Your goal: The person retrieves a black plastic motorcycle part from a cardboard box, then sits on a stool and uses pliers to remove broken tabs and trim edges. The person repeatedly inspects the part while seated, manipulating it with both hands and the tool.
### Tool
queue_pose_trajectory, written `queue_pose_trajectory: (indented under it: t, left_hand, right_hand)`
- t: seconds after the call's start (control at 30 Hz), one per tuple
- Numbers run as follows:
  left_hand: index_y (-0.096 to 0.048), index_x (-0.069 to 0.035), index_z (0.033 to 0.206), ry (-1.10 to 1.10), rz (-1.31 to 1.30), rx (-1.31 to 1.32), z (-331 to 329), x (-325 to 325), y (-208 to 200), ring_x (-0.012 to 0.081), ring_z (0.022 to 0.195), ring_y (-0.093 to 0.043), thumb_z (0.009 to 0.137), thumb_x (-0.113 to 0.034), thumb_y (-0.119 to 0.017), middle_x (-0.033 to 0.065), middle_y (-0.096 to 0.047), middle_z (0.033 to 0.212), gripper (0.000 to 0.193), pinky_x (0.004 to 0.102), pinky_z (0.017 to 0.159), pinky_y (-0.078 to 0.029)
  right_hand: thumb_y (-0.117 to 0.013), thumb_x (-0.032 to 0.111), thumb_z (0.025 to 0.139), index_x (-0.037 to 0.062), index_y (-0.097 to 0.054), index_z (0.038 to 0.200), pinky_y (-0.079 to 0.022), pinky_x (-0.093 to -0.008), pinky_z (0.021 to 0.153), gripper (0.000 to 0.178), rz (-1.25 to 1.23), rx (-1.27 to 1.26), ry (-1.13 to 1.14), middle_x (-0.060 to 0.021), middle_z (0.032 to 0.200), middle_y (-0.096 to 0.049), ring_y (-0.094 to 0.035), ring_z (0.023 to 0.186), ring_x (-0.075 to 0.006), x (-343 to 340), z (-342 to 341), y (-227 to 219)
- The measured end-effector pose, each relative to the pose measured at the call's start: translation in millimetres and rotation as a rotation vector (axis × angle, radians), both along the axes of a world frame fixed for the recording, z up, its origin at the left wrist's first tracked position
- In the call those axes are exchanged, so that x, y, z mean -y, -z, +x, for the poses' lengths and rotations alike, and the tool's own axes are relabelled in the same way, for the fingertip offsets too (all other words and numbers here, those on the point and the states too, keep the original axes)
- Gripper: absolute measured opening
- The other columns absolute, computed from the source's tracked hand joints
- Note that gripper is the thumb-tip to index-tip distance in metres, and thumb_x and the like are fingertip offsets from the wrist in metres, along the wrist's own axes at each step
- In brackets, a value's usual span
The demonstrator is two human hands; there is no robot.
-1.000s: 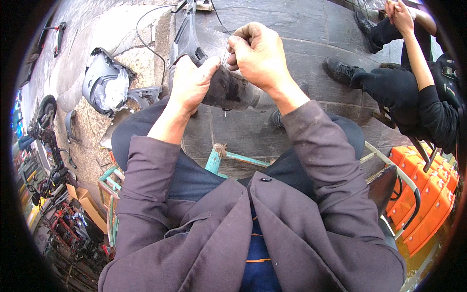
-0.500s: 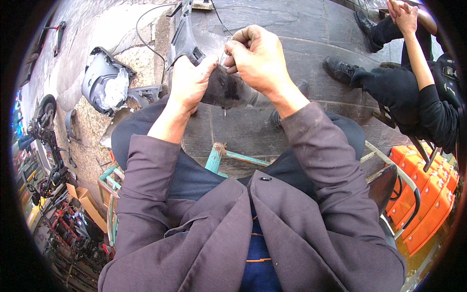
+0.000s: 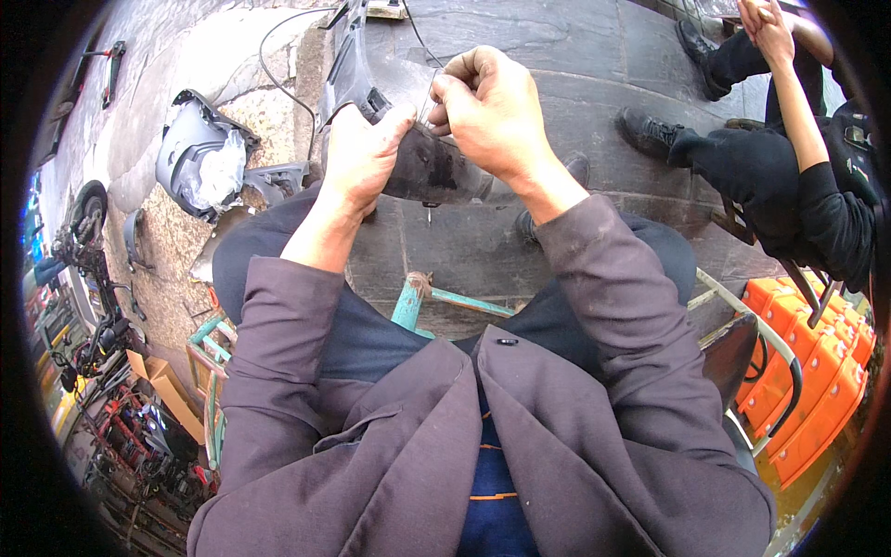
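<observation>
1. Left hand [image 3: 357, 160]: grip narrow, holding the near left edge of a dark grey panel [image 3: 432, 172]. My thumb lies over the top; the other fingers are mostly hidden.
2. Right hand [image 3: 494, 116]: thumb and forefinger pinched together on a thin strand [image 3: 428, 104], just above the panel. Material of the strand: cannot tell.
3. Position of the grey panel: in front of me, beyond my knees, over the stone floor [image 3: 575, 88]. Its upper arm runs away from me toward the top of the view; its near face carries a black smudge. Whether anything beneath supports it, I cannot tell.
4. A small pale pin [image 3: 429, 215] points down from the panel's near edge.
5. To my left on the ground: a grey shell [image 3: 176, 153] with clear film [image 3: 223, 174] in it. A black cable [image 3: 263, 58] curves between shell and panel.
6. To my right: a seated person, hands clasped [image 3: 768, 39]; nearer me, orange cases [image 3: 803, 371].
7. Below my hands, between my legs: a worn turquoise frame [image 3: 406, 304].
</observation>
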State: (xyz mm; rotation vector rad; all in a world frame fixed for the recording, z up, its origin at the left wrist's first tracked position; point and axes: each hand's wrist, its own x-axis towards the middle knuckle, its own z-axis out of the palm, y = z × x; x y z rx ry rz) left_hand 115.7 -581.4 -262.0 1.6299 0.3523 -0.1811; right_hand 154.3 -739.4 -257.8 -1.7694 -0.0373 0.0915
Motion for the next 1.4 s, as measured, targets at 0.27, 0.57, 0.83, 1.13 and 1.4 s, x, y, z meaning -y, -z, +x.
queue_pose_trajectory:
  t: [0.27, 0.57, 0.83, 1.13, 1.4]
  left_hand:
    - [-0.064, 0.004, 0.091, -0.104, -0.064, -0.109, 0, -1, 7, 0.0110, 0.071, -0.063, 0.086, -0.017, -0.073, 0.0072, -0.067, 0.086, 0.023, 0.0247, 0.063, -0.050]
    - [-0.063, -0.001, 0.093, -0.249, -0.273, -0.255, -7, 3, 41, 0.0120, 0.078, -0.059, 0.088, -0.015, -0.068, 0.0042, -0.064, 0.088, 0.015, 0.0290, 0.071, -0.049]
    - [-0.064, -0.005, 0.097, -0.181, -0.425, -0.313, -12, 1, 48, 0.0154, 0.085, -0.060, 0.090, -0.011, -0.058, 0.0042, -0.063, 0.091, 0.011, 0.0321, 0.080, -0.048]
    - [-0.061, -0.003, 0.102, -0.236, -0.537, -0.250, 1, -8, 38, 0.0200, 0.087, -0.063, 0.094, -0.013, -0.053, 0.0084, -0.064, 0.095, 0.016, 0.0390, 0.085, -0.051]
    - [-0.063, -0.003, 0.113, 0.292, 0.511, 0.355, 11, -37, -33, 0.0227, 0.096, -0.065, 0.076, -0.023, -0.076, 0.0100, -0.067, 0.102, 0.044, 0.0332, 0.079, -0.053]
  right_hand:
    - [-0.065, 0.005, 0.088, -0.0020, -0.061, 0.086, -0.051, -0.0263, 0.055, 0.008, -0.122, 0.026, -0.126, -0.0089, 0.072, -0.067, -0.066, 0.062, -0.0109, -7, -15, 5]
    - [-0.065, 0.009, 0.087, -0.0032, -0.064, 0.086, -0.052, -0.0273, 0.060, 0.013, -0.182, -0.158, -0.175, -0.0084, 0.073, -0.067, -0.065, 0.064, -0.0115, -4, -3, 39]
    - [-0.074, 0.029, 0.081, -0.0050, -0.063, 0.108, -0.054, -0.0334, 0.076, 0.045, -0.239, -0.181, -0.362, -0.0164, 0.094, -0.069, -0.067, 0.085, -0.0239, 8, 10, 42]
    - [-0.071, 0.007, 0.069, 0.0010, -0.041, 0.141, -0.048, -0.0417, 0.099, 0.078, -0.796, -0.007, -0.743, -0.0252, 0.132, -0.054, -0.055, 0.120, -0.0408, 22, -13, 2]
    - [-0.058, -0.003, 0.071, 0.0028, -0.058, 0.128, -0.049, -0.0389, 0.095, 0.057, -0.436, 0.186, -0.708, -0.0222, 0.115, -0.066, -0.063, 0.109, -0.0364, 50, 41, -10]
